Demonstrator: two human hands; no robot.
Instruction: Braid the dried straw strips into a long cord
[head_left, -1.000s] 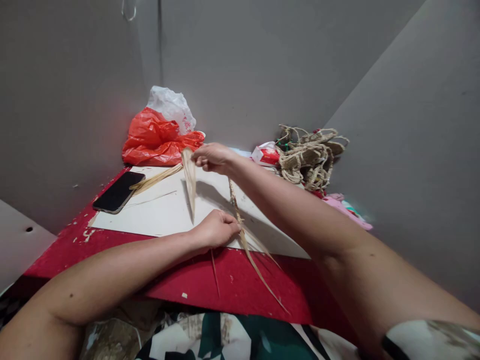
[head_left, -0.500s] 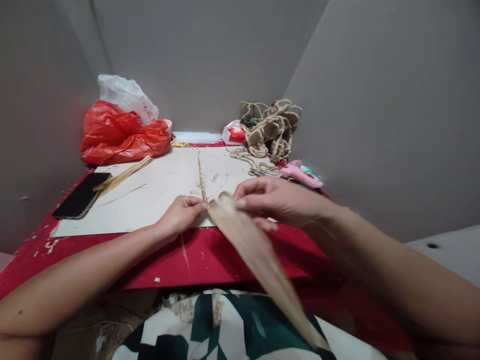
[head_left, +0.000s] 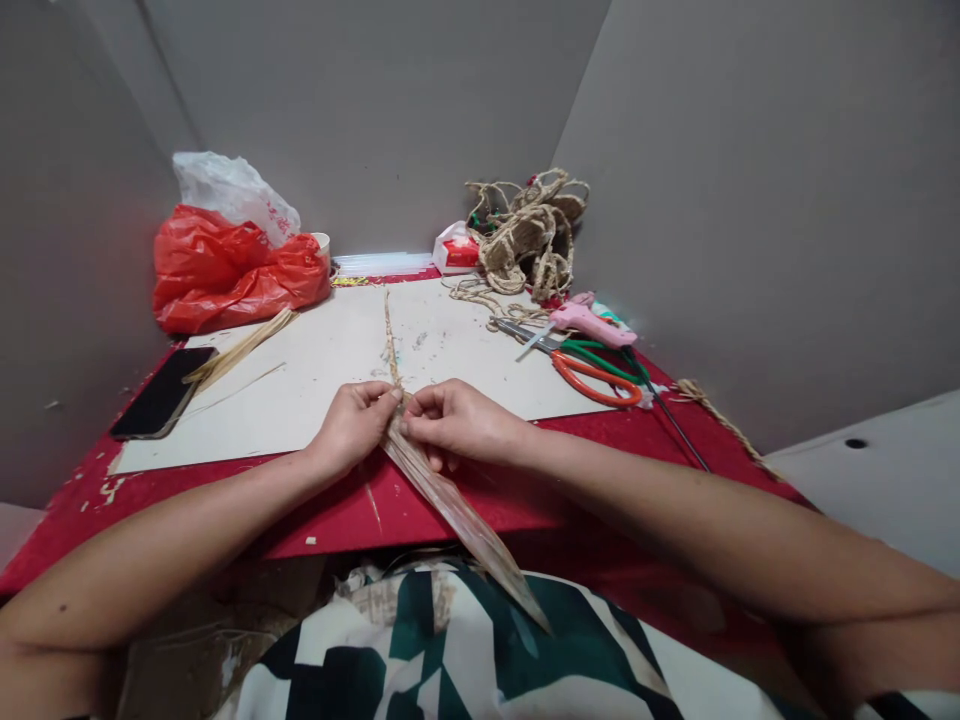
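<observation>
A thin twisted straw cord (head_left: pixel 390 340) runs away from me across the white board (head_left: pixel 315 370). At its near end my left hand (head_left: pixel 355 420) pinches the cord between thumb and fingers. Close beside it, my right hand (head_left: pixel 457 420) is closed on the top of a broad, pale dried leaf strip (head_left: pixel 465 515), where strip and cord meet. The strip slants down over the table edge, its pointed tip over the patterned clothing on my lap. Fingers partly hide the joint between the two.
Left lie a black phone (head_left: pixel 163 392) and a bundle of dried strips (head_left: pixel 244 347), near a red plastic bag (head_left: pixel 232 270). Right are orange-and-green-handled scissors (head_left: pixel 592 378), a pink glue gun (head_left: pixel 592 322) and a heap of braided cord (head_left: pixel 532 240). A tissue box (head_left: pixel 456 250) stands behind.
My right hand has moved left and down, bringing the leaf strip's top in against my left hand. The strip's tail has swung left, and the scissors have come into fuller view.
</observation>
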